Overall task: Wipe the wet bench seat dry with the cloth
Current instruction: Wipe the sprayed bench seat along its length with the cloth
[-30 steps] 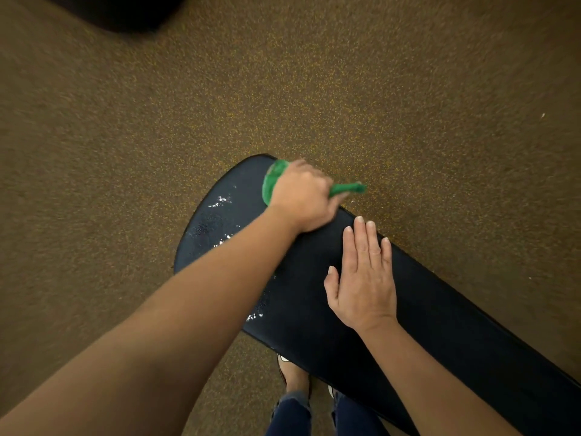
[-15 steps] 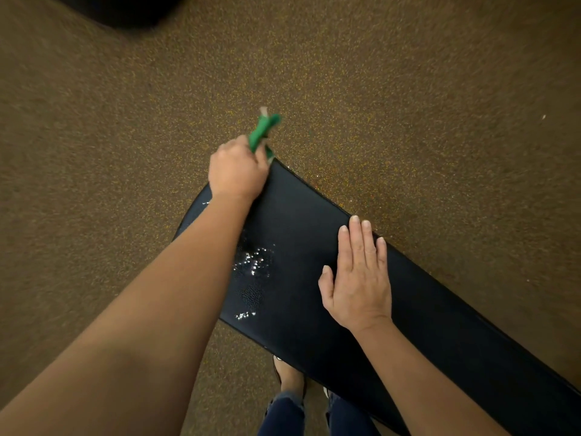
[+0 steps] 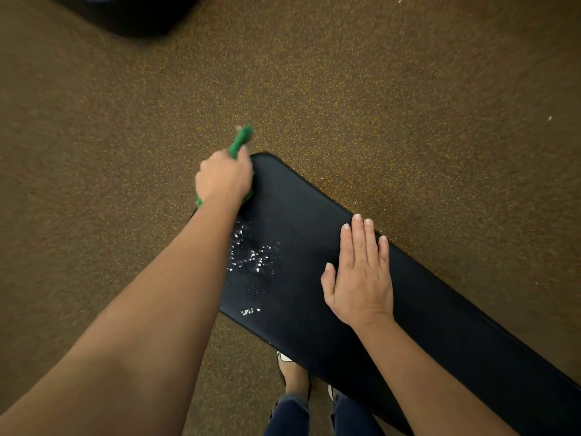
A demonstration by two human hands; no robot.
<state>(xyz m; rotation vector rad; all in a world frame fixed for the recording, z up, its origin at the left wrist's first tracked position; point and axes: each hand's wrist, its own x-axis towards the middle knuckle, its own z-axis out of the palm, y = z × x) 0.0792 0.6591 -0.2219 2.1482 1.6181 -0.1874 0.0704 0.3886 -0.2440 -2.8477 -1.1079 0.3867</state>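
head cam | looks steeply down | close over bench seat (image 3: 314, 247)

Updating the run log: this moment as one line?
stage: wiping | left hand grips green cloth at bench seat end | right hand flat on seat | droplets mid-seat, not yet wiped

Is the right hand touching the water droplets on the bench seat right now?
Apart. The head view shows a strip of bare bench seat between the thumb of the right hand and the droplets.
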